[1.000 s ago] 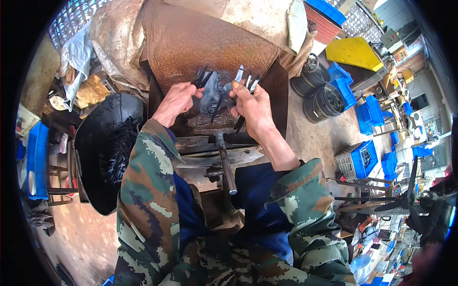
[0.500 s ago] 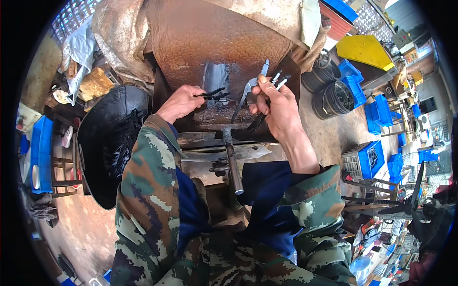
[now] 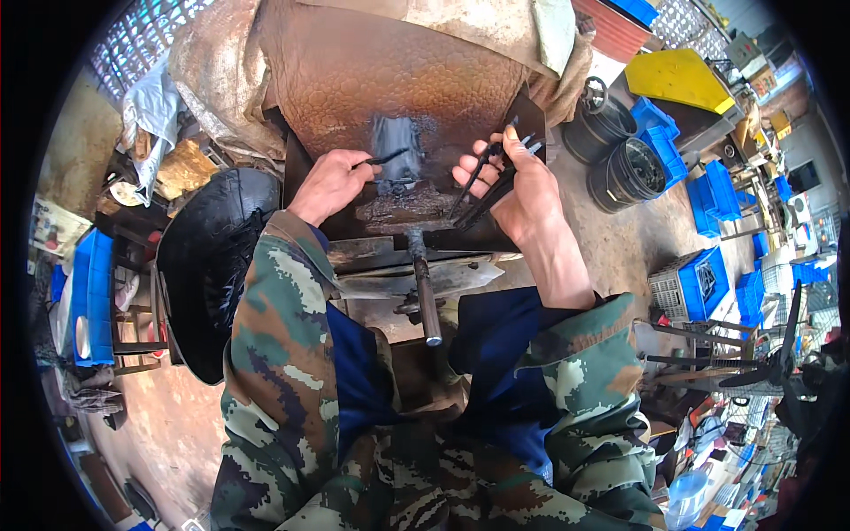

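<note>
My left hand [image 3: 335, 184] pinches a slim dark metal piece [image 3: 386, 159] between thumb and fingertips. That piece reaches over a smooth grey strip [image 3: 396, 134], blurred like a turning grinding wheel, in the brown housing. To the right, my right hand [image 3: 529, 190] is closed round several dark metal pieces [image 3: 485, 205], which look like plier or scissor halves. Their long ends slant down toward the housing's front ledge [image 3: 403, 205], and a few bright tips show by my thumb. My right fingers are partly uncurled, and the pieces lie against the palm.
A black tub [image 3: 199, 265] with dark pieces inside stands at my left. A metal bar [image 3: 425, 296] juts toward me below the ledge. Dark buckets [image 3: 625, 180], blue crates [image 3: 693, 283] and a black fan [image 3: 779, 372] stand to the right. Sacking [image 3: 217, 71] drapes the housing.
My left hand has turned slightly, and its piece now lies over the grey strip. In my right hand the pieces have swung round; the serrated bright ends that fanned out are now mostly hidden.
</note>
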The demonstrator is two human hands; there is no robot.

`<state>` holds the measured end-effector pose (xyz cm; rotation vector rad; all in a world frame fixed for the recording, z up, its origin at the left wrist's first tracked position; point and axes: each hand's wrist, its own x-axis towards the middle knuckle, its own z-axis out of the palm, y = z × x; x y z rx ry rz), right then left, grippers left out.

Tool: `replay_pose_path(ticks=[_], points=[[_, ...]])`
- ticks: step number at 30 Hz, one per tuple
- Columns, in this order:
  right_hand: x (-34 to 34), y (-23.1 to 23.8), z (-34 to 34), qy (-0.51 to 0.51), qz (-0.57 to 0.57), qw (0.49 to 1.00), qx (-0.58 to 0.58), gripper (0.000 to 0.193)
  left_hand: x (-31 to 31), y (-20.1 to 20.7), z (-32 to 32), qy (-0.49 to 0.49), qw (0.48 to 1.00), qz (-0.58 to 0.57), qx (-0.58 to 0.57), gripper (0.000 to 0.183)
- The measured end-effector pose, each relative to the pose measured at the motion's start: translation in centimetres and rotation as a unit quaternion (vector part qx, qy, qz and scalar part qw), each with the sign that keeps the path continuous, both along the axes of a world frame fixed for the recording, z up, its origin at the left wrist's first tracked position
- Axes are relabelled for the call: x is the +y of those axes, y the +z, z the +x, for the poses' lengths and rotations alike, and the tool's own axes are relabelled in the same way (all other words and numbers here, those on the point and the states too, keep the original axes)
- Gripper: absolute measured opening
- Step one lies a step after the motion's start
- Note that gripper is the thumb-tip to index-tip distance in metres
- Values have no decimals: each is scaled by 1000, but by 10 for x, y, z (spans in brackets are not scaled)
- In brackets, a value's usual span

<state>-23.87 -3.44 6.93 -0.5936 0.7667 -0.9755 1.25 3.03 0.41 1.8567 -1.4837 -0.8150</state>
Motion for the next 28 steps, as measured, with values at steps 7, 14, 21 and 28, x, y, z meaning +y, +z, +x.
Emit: replay_pose_path(ticks=[7, 14, 21, 28], points=[[27, -10, -6, 75, -103, 985, 115, 22, 8, -4, 17, 81, 996, -39, 4, 30], [60, -42, -27, 203, -575, 699, 374, 19, 9, -10, 19, 93, 995, -29, -32, 31], [94, -44, -35, 333, -619, 568, 429, 50, 9, -14, 18, 114, 993, 14, 7, 29], [86, -51, -13, 262, -654, 614, 355, 37, 20, -48, 47, 136, 989, -65, -9, 31]])
